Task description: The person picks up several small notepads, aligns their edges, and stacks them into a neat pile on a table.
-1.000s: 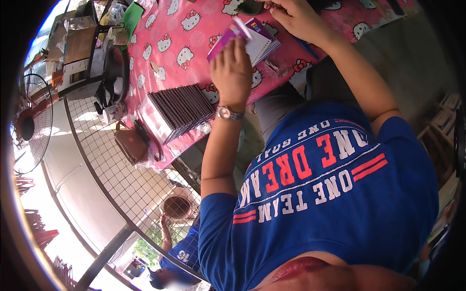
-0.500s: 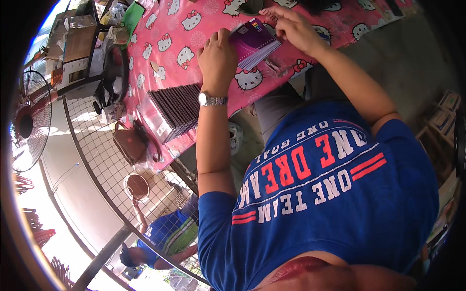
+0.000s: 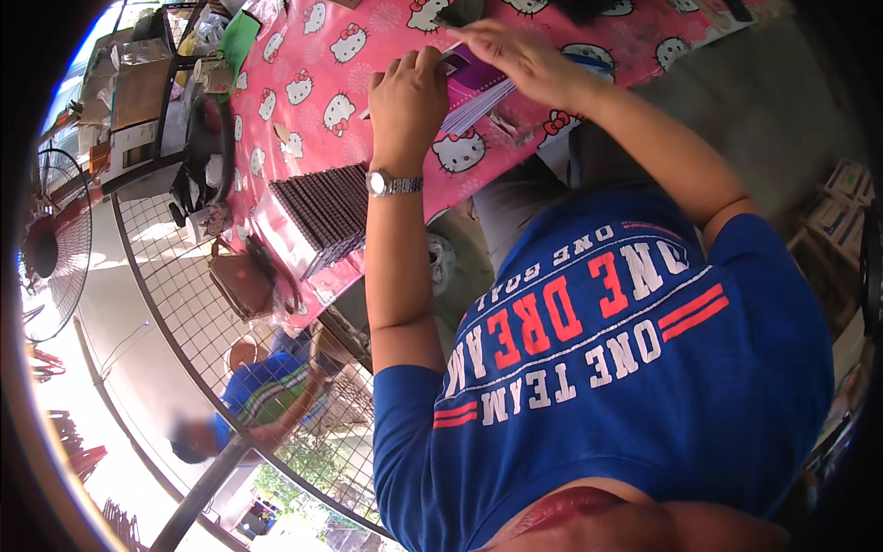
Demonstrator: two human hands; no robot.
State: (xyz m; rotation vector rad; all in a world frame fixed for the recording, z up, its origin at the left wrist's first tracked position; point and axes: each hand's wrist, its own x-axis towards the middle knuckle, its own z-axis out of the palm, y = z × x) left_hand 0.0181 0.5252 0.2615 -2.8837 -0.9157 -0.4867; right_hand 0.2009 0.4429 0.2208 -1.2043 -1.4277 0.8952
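Observation:
A small stack of purple-covered notebooks (image 3: 481,77) lies on the pink cartoon-print tablecloth (image 3: 276,101). My left hand (image 3: 408,97) is closed over the stack's left side, fingers curled down; a thin pale corner pokes out beyond its far side. My right hand (image 3: 520,60) lies across the top of the purple cover with its fingers stretched toward the left hand, close to a raised edge. Its fingertips partly cover that edge. Nearer to me on the left stands a neat row of dark spiral-bound notebooks (image 3: 322,216), untouched.
A dark green round container (image 3: 460,11) sits beyond my right hand, and a blue-rimmed round item (image 3: 589,60) lies to its right. At the left are a brown bag (image 3: 241,281), a wire mesh barrier (image 3: 175,267) and a fan (image 3: 55,244). Another person (image 3: 262,396) is behind the mesh.
My right hand has moved left across the purple cover, its bent fingers now straighter. My left hand has stayed at the stack's left side. The person behind the mesh has shifted and bent lower.

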